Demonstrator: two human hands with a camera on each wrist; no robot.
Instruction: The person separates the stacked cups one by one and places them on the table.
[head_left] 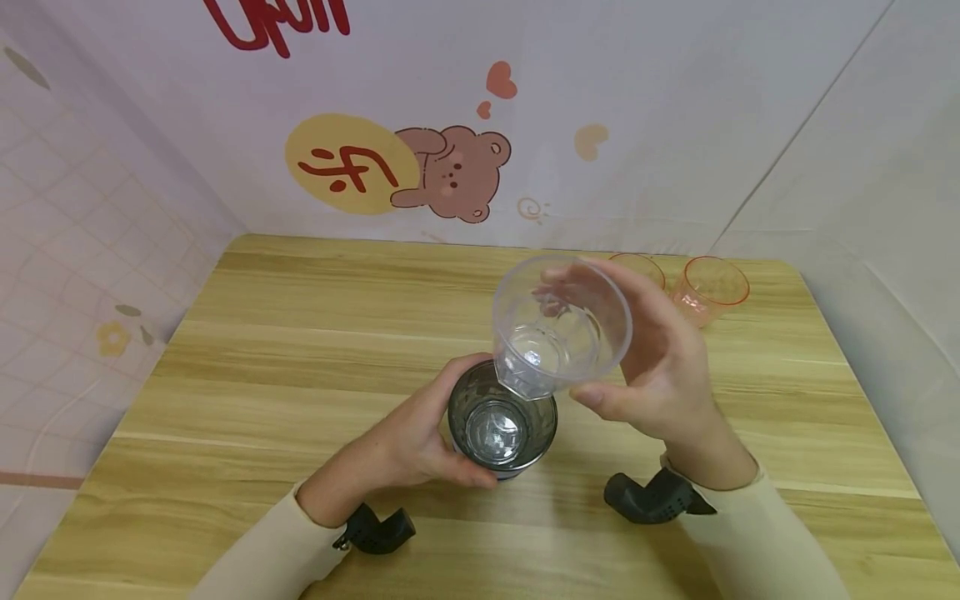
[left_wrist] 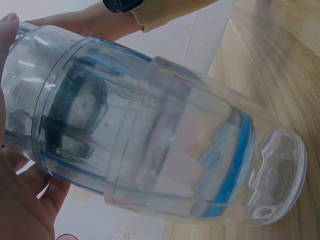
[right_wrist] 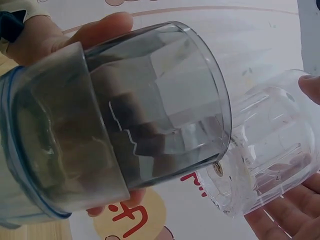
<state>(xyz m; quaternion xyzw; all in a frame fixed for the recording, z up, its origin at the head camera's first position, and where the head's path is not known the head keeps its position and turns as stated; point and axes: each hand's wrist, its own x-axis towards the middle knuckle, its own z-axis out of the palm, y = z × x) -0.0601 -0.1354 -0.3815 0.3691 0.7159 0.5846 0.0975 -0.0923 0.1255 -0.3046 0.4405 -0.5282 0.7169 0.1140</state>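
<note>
My left hand [head_left: 412, 437] grips a stack of plastic tumblers with a smoky grey cup [head_left: 536, 433] on top, its mouth upward. Below the grey one, a clear cup [right_wrist: 55, 140] and a blue-tinted cup [left_wrist: 235, 165] are nested, and a clear base [left_wrist: 275, 170] shows at the stack's lower end. My right hand [head_left: 663, 367] holds another clear tumbler [head_left: 517, 371], thumb on one side and fingers on the other. That tumbler is tilted, with its base over the grey cup's rim in the head view.
Two orange-tinted clear cups stand at the back right of the wooden table [head_left: 300, 333]: one orange cup [head_left: 701, 304] in full view, the other cup [head_left: 641, 265] partly behind my right hand. A white wall [head_left: 637, 83] with a bear drawing rises behind the table.
</note>
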